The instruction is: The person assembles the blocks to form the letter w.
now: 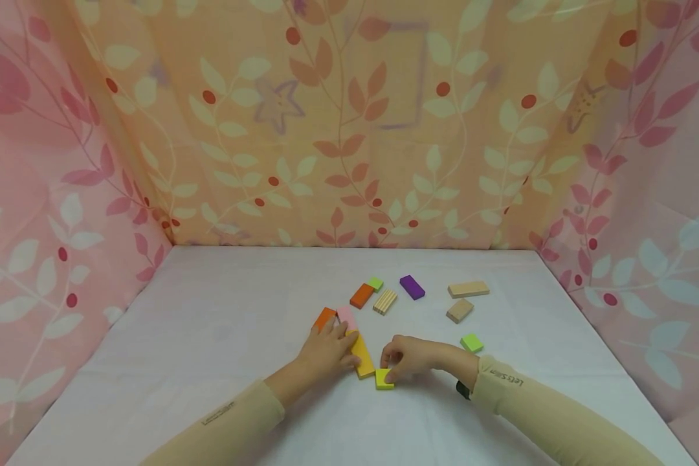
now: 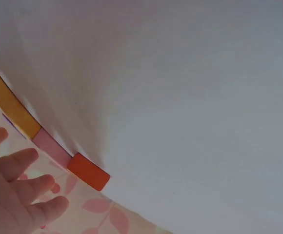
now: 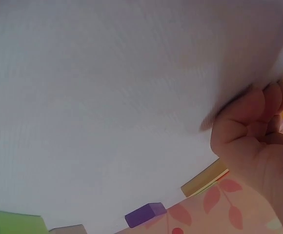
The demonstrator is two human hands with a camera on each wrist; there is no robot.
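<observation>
A yellow square block (image 1: 381, 382) lies at the near end of a row, with the thumb and curled fingers of my right hand (image 1: 412, 356) pinching it. That block is hidden in the right wrist view, where the right hand (image 3: 253, 131) shows with bent fingers. My left hand (image 1: 324, 349) rests over the row with its fingers spread. Beneath and beside its fingertips are an orange block (image 1: 325, 317), a pink block (image 1: 346, 317) and a long amber block (image 1: 362, 359). In the left wrist view, the orange block (image 2: 89, 171), pink block (image 2: 53, 148) and amber block (image 2: 10, 102) form a line.
Behind the hands lie another orange block (image 1: 362, 296), a small green block (image 1: 375, 283), a striped wooden block (image 1: 385, 301) and a purple block (image 1: 412, 287). Two plain wooden blocks (image 1: 460, 310) and a green square block (image 1: 472, 343) are to the right.
</observation>
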